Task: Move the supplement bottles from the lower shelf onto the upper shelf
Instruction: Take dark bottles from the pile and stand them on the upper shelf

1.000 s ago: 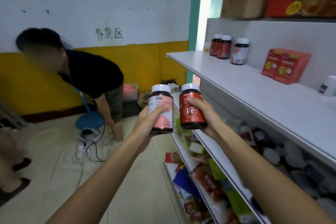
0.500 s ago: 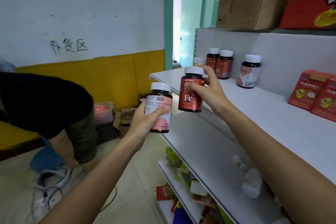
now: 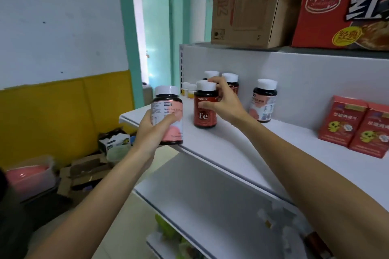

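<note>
while the right hand (image 3: 223, 101) curls its fingers round the cap and shoulder of the red fe bottle (image 3: 205, 113), that bottle looks to have its base down on the upper shelf (image 3: 231, 147), near the front edge. the left hand (image 3: 153, 130) grips the pink-label bottle (image 3: 168, 115) round its middle, in the air just off the shelf's lip, at nine o'clock of the fe bottle. i'd judge one as good as placed and one next.

three bottles (image 3: 264, 101) stand by the back panel, from twelve to three o'clock. the lower shelf (image 3: 200, 191), at six o'clock, is mostly bare white board. blurred white caps (image 3: 271, 214) sit at five o'clock; how many remain i can't tell.

the shelving is smooth white. red boxes (image 3: 341, 122) stand at three o'clock, and a cardboard carton (image 3: 248, 6) sits on the top tier at one. a teal doorway (image 3: 155, 27) is at eleven, and a yellow wall band (image 3: 63, 111) at nine.
</note>
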The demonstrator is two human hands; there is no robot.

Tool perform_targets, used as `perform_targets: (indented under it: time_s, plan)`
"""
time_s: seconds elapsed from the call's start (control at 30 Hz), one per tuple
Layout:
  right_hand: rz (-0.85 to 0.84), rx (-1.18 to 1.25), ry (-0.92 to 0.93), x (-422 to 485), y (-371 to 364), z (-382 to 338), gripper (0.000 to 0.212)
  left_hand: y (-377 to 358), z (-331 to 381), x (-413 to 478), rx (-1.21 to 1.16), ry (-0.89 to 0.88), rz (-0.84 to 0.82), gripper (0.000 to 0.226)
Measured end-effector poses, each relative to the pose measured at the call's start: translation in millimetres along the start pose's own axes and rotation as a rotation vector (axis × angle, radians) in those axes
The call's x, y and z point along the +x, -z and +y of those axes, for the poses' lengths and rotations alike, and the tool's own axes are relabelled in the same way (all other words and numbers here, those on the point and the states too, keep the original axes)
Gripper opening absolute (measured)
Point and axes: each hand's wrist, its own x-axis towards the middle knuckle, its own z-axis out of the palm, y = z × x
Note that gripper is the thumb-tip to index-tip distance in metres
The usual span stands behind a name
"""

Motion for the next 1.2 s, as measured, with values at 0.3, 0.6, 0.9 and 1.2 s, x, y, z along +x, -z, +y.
perform_targets:
  time_s: [0.3, 0.6, 0.9, 1.2]
  plan:
    - [0.189, -0.307, -0.066, 31.3, -20.0, 18.1, 0.073, 21.8, -6.7, 65.1, 0.017, 0.020, -0.301, 0.044]
    - [0.371, -0.550, -0.123, 38.3, -35.7, 27.7, 0.083, 28.0, -12.9, 90.1, 0.092, -0.021, -0.459, 0.041]
    - [0.024, 0.167, -0.094, -3.9, -23.8, -22.8, 0.037, 18.4, -9.3, 91.3, 0.065, -0.126, -0.619, 0.056]
    - [-0.038, 0.042, -0.082, -34.7, -1.7, -42.4, 0.062, -19.4, -11.0, 77.0, 0.337, -0.447, -0.627, 0.066]
